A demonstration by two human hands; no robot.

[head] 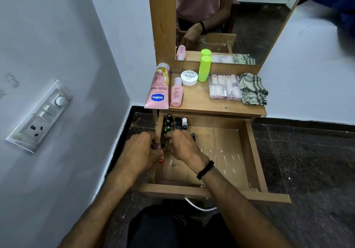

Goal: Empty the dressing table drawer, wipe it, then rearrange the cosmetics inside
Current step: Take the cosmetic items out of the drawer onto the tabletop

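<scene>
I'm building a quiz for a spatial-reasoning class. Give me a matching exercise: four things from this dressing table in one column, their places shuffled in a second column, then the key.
Things
1. Vaseline tube
2. green bottle
3. checked cloth
4. dark-capped bottles

Places
A. back left corner of the drawer
B. right end of the tabletop
C. upright, just in front of the mirror
D. left edge of the tabletop

Pairs: 1-D, 2-C, 3-B, 4-A

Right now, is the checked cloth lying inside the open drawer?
No, the checked cloth lies on the tabletop, right of the clear nail box, above the drawer.
</scene>
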